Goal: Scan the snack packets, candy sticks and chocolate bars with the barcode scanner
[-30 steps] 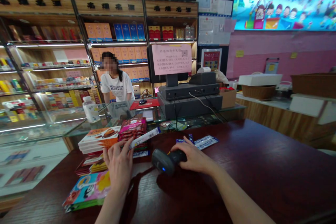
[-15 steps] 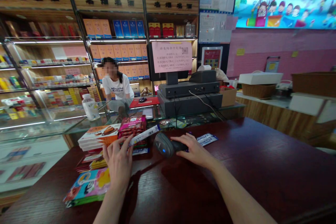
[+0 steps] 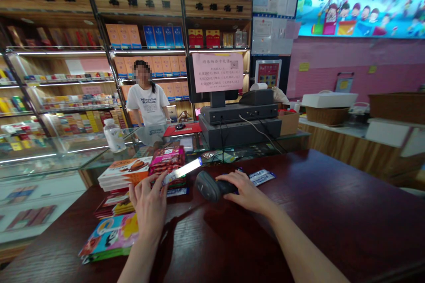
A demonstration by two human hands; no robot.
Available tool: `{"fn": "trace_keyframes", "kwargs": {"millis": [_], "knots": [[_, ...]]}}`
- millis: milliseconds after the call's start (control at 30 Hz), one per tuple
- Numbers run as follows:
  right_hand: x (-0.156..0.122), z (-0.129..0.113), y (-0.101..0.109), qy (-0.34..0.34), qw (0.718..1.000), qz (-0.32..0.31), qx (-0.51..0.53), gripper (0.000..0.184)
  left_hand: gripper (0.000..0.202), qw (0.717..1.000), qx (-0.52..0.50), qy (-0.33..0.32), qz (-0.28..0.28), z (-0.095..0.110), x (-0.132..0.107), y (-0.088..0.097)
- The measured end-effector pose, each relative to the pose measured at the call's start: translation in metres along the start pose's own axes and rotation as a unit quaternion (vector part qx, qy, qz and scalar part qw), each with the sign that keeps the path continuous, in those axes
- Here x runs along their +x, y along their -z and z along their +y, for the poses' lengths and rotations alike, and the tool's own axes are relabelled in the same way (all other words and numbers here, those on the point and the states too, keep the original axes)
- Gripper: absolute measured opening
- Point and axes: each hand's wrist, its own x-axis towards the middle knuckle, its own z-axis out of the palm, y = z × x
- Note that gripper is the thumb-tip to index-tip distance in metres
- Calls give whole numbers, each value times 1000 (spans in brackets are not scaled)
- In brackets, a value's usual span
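Note:
My left hand [image 3: 149, 205] pinches one end of a long thin white snack stick [image 3: 184, 170], held up over the dark wooden counter [image 3: 332, 212]. My right hand [image 3: 244, 191] grips the handle of a black barcode scanner [image 3: 207, 185], whose head points left toward the stick. Just behind the stick lie stacked orange snack boxes [image 3: 124, 172] and maroon packets [image 3: 168, 159]. A colourful flat pack [image 3: 109, 236] lies near my left forearm.
A blue-and-white packet [image 3: 262, 177] lies behind my right hand. A black till with a screen [image 3: 239, 119] stands on the glass counter [image 3: 66, 159], beside a plastic bottle [image 3: 113, 137]. A person in a white T-shirt [image 3: 148, 104] stands before the goods shelves [image 3: 49, 88].
My right hand lifted the scanner and brought it up and left, close to the stick. The person behind the glass counter straightened up from a bent posture.

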Motion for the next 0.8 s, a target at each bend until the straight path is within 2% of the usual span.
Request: {"fn": "trace_keyframes", "kwargs": {"millis": [133, 233, 400, 567, 800], "knots": [[0, 1, 0, -1, 1000, -2, 4, 49, 35, 1000, -5, 1, -3, -1, 0, -1], [0, 1, 1, -12, 1000, -13, 12, 57, 35, 1000, -4, 4, -1, -1, 0, -2], [-1, 3, 1, -49, 996, -72, 28, 70, 35, 1000, -3, -1, -1, -1, -1, -2], [-3, 5, 1, -54, 989, -130, 42, 65, 35, 1000, -2, -1, 3, -1, -1, -1], [-3, 3, 2, -61, 985, -164, 2, 59, 35, 1000, -4, 0, -8, -3, -2, -3]]}}
